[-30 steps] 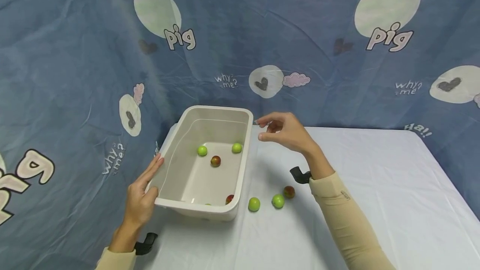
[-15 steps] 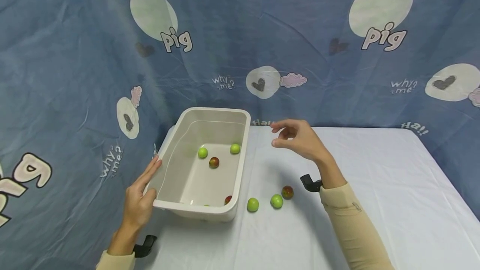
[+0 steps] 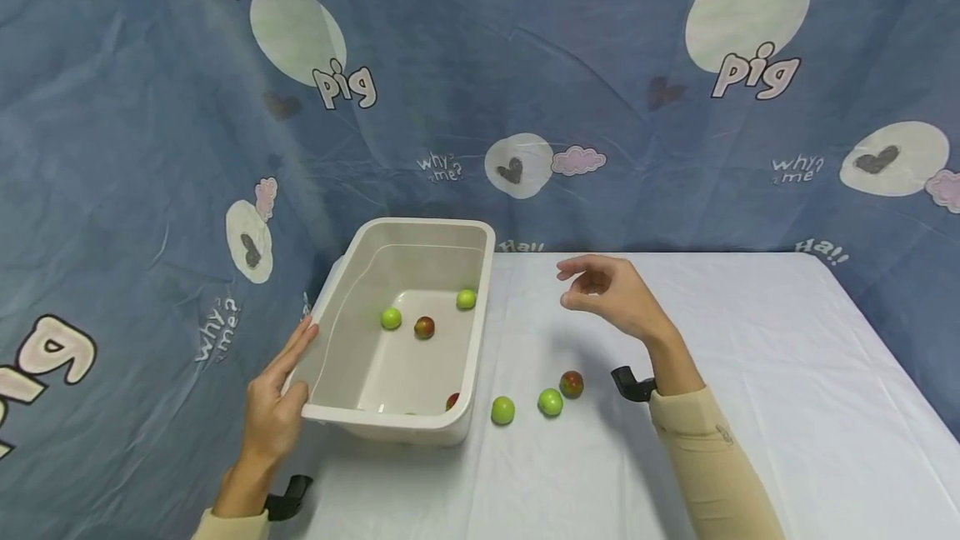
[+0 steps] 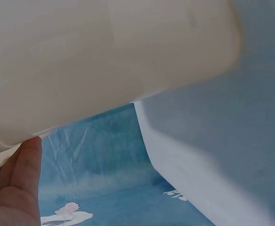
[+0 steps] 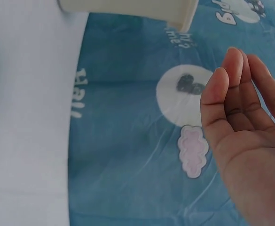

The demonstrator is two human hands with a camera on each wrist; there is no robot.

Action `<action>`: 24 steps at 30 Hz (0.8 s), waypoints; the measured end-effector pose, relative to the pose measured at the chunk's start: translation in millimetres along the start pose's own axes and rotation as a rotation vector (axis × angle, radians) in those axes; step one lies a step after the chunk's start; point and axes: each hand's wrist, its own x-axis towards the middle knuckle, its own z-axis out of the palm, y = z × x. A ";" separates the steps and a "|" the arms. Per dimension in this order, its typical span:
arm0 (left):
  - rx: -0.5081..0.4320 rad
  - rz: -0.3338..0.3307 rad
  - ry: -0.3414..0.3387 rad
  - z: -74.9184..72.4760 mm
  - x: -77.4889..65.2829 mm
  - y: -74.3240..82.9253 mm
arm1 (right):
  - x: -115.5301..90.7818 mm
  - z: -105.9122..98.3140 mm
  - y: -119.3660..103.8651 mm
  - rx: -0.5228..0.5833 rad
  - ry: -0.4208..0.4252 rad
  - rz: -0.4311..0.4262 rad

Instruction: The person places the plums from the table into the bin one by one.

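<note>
Three fruits [image 3: 551, 402] below the right hand [image 3: 617, 297], its fingers curved, empty, seem light, slick: pinch mid-side; left hand [image 3: 273, 411] grips the tub [image 3: 378, 419].

Free room right of the right hand [image 3: 617, 294]; the bin [image 3: 420, 265] bars leftward

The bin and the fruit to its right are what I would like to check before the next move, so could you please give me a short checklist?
1. Left hand on the bin: ok, it touches the left side.
2. Right hand free: ok, it holds nothing.
3. Right hand clear of the bin: ok, raised and apart from it.
4. All fruit inside: not ok, two green fruits and a red-brown fruit lie outside.
5. Exact count inside: cannot tell, the near end is partly hidden.
</note>
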 end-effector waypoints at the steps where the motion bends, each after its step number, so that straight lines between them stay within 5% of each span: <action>1: 0.003 0.000 0.001 -0.1 0.0 0.1 | -1.8 0.5 1.7 0.010 -0.001 0.000; 24: 0.001 -0.020 -0.001 -0.6 0.6 3.6 | -37.5 11.5 41.7 0.135 0.021 0.034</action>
